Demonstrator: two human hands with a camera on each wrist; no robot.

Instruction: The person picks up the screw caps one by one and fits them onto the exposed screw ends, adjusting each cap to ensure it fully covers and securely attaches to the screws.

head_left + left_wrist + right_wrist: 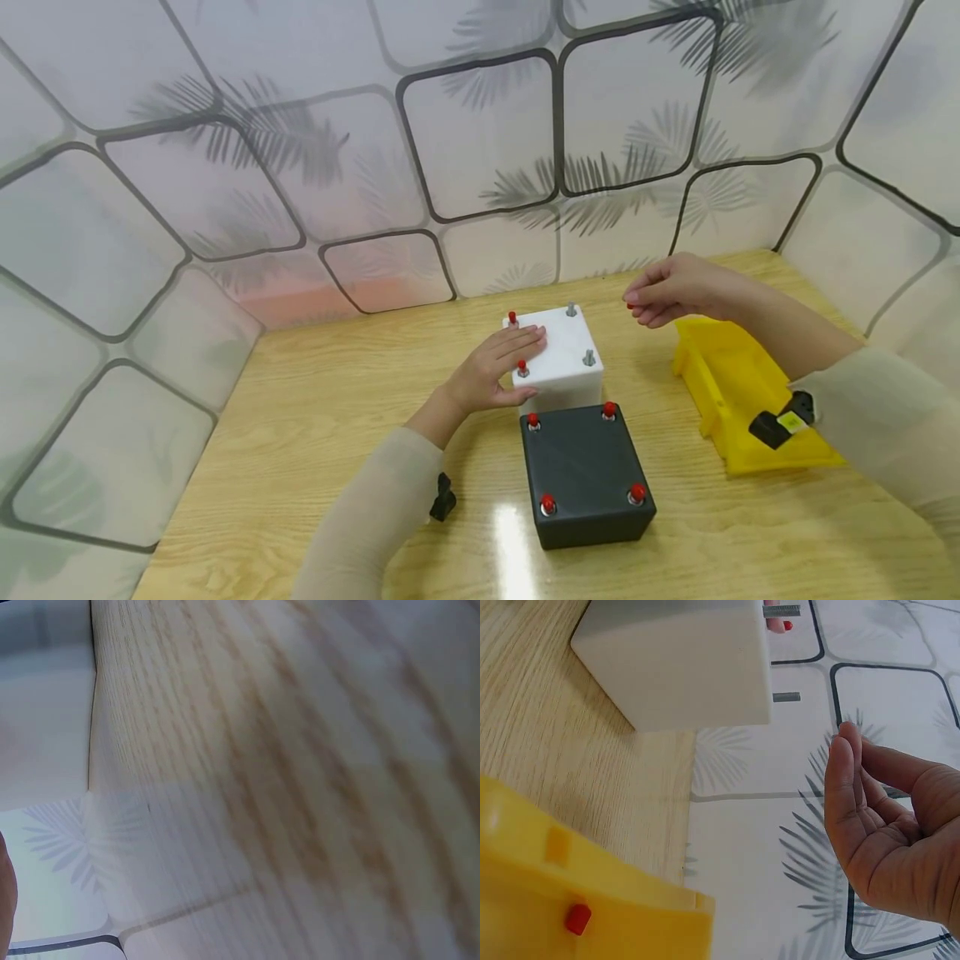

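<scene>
A white box [558, 346] stands on the table with a bolt at each top corner. The two left bolts carry red caps [522, 367]; the two right bolts [588, 358] are bare metal. My left hand [498, 367] rests on the box's left side, fingers lying straight over its top and thumb by the front edge. Up and to the right of the box, my right hand [671, 287] pinches a small red cap [630, 306] between thumb and fingers, mostly hidden by them. In the right wrist view, the right hand [892, 825] hangs apart from the box.
Directly in front of the white box sits a black box [588, 475] with a red cap on each corner bolt. A yellow bin [712, 408] stands at the right beneath my right forearm, with a red cap [578, 919] inside. A patterned covering [495, 133] rises behind the table.
</scene>
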